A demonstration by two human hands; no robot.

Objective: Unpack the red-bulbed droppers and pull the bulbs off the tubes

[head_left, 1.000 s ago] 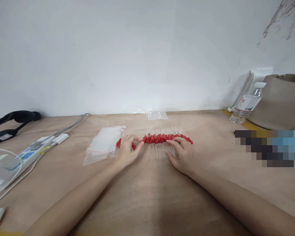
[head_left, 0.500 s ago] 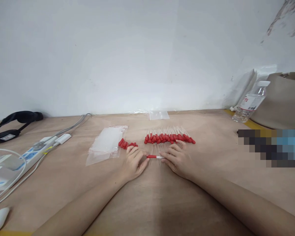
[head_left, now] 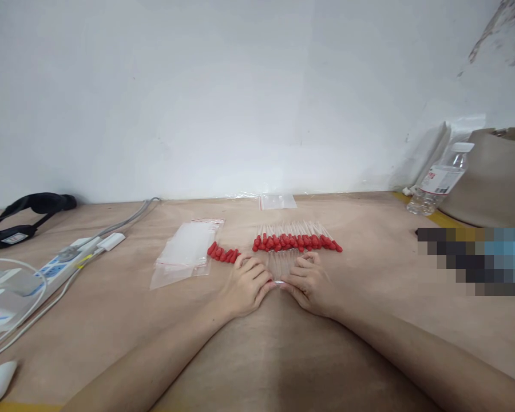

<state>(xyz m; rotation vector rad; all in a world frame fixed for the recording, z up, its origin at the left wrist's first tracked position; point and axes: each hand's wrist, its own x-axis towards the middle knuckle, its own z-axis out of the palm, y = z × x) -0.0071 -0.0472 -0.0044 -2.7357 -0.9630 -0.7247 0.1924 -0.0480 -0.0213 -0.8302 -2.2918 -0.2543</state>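
Between my hands lies a thin clear tube (head_left: 278,282), with a bit of red showing at its left end. My left hand (head_left: 249,288) is closed over that red end, a rubber bulb mostly hidden by the fingers. My right hand (head_left: 308,285) pinches the tube's other end. Just beyond my fingers are several loose clear tubes (head_left: 282,263) side by side. Loose red rubber bulbs (head_left: 222,253) lie beyond my left hand. Farther back is a row of red-bulbed droppers (head_left: 298,242), bulbs toward me and thin stems toward the wall.
Clear zip bags (head_left: 186,245) are stacked left of the bulbs, and another small bag (head_left: 277,201) lies by the wall. A power strip (head_left: 51,272) with cables and a black strap (head_left: 30,217) occupy the left. A water bottle (head_left: 440,180) leans against a beige bin (head_left: 489,177) at right.
Both hands have drawn closer together and slightly toward me. The red bulb, plainly visible before, is now mostly covered by my left fingers, and less of the clear tube shows.
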